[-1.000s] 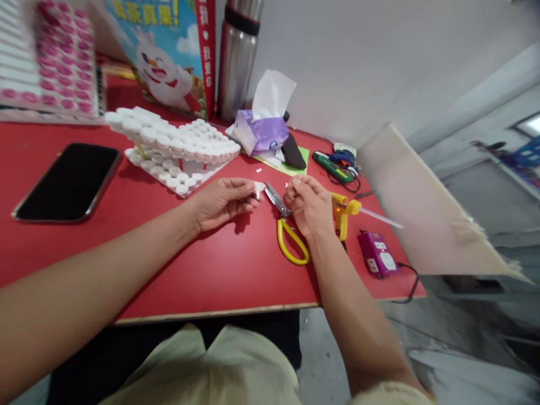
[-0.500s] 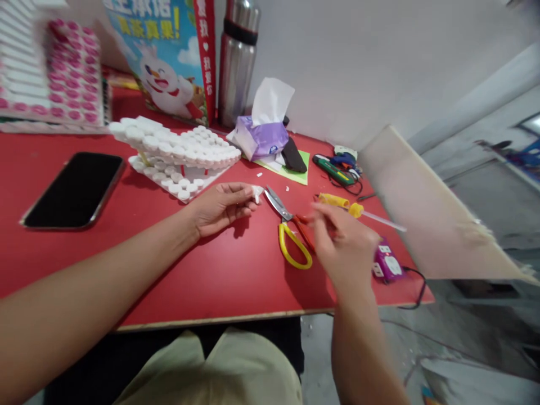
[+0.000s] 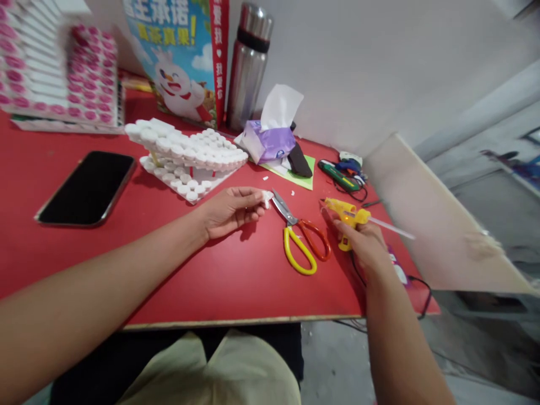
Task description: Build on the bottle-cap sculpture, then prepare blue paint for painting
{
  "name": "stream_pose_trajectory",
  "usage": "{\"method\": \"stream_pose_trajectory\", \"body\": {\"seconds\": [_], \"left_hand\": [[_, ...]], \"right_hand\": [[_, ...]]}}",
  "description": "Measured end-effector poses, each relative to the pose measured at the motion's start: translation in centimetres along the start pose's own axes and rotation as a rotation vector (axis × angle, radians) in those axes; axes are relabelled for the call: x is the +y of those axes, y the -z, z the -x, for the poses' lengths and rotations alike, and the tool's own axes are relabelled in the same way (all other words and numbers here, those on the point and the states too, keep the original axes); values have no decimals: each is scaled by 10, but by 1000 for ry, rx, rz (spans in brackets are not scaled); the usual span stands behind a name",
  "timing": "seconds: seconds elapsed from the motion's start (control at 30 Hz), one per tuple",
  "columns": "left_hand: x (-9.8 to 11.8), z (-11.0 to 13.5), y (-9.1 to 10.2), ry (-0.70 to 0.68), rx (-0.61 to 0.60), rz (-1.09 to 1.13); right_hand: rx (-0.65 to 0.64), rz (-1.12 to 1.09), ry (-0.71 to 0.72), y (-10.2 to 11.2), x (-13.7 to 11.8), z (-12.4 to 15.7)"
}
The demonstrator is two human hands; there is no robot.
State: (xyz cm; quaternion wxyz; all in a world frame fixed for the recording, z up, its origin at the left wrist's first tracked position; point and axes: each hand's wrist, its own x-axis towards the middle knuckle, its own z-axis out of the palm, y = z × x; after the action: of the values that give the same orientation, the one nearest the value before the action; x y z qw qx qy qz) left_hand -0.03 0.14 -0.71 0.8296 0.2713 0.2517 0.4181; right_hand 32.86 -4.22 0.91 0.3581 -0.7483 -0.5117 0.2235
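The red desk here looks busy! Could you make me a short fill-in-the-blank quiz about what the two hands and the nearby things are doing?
1. The right hand grips a yellow ____ gun.
2. The left hand pinches a small ____ piece at its fingertips.
3. The scissors lie between the hands, with one yellow handle and one ____ handle.
4. The black phone lies ____ on the red table.

Missing words: glue; white; red; flat

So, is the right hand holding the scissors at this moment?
No, the right hand grips the yellow glue gun, while the scissors lie untouched on the red table.
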Motion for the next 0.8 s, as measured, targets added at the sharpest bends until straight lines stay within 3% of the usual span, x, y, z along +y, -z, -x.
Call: {"method": "stream_pose_trajectory", "body": {"seconds": [0.17,0.27,0.43,0.57,0.8], "left_hand": [[-1,0,0,29,-9,4],[-2,0,2,35,-22,-14],[-2,1,3,26,-2,-19],[-2,1,2,17,-21,-13],[0,2,-1,47,-31,-9]], "right_hand": [[4,-338,25,-9,-24,25],[-84,-440,94,-11,-50,51],[-312,-206,248,-18,-89,83],[-340,-140,279,-23,-100,90],[-357,-126,258,-28,-94,89]]}}
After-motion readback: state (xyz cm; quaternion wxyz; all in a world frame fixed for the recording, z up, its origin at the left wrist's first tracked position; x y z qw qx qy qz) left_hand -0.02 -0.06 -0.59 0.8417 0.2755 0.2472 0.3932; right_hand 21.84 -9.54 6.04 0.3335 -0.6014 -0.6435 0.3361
